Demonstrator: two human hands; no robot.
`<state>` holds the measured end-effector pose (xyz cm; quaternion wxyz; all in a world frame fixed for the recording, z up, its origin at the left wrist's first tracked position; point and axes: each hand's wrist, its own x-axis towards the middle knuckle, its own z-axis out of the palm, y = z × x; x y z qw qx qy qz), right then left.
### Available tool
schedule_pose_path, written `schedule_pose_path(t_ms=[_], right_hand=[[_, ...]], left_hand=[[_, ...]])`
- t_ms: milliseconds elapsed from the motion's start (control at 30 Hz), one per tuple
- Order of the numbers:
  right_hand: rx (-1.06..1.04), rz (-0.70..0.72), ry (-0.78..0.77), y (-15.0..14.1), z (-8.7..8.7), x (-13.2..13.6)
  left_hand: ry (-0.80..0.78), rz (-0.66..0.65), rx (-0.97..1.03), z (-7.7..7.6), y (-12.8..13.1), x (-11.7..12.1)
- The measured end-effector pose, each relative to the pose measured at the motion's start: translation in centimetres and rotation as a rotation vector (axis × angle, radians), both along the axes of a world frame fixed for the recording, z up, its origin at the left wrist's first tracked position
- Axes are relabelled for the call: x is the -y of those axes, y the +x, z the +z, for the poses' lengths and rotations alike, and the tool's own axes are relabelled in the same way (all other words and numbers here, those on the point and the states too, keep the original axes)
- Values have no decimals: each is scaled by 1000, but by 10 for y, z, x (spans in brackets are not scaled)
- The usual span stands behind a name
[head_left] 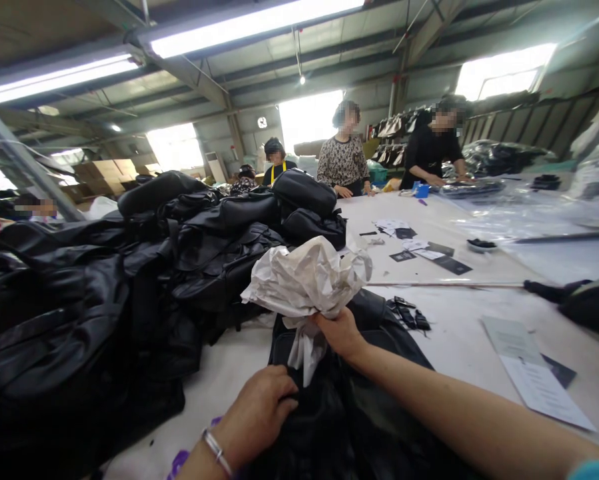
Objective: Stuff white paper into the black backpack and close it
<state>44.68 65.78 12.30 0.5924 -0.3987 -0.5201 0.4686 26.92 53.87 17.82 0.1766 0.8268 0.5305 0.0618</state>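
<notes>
One crumpled wad of white paper (304, 273) was clutched in the right hand (340, 335), over a black bag (319, 420) on the white table (464, 327). The left hand (259, 415) (a bangle (216, 453) circled its wrist) lay curled against the bag, though whether it gripped anything I could not tell.

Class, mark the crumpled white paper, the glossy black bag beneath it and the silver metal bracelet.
Crumpled white paper (306, 275), head view: middle of the bunched top.
Glossy black bag (324, 408), head view: surface facing up.
Silver metal bracelet (216, 452), head view: outside of the band.
</notes>
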Motion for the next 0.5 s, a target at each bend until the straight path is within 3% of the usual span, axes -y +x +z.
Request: schedule_pose_path(t_ms=[167, 400, 500], right_hand=[[130, 95, 60, -12, 10, 19], [323, 222, 231, -12, 46, 36], [383, 306, 234, -10, 42, 41]], left_hand=[[157, 22, 70, 7, 2, 14], [241, 59, 165, 4, 1, 18], [268, 66, 216, 1, 0, 23]])
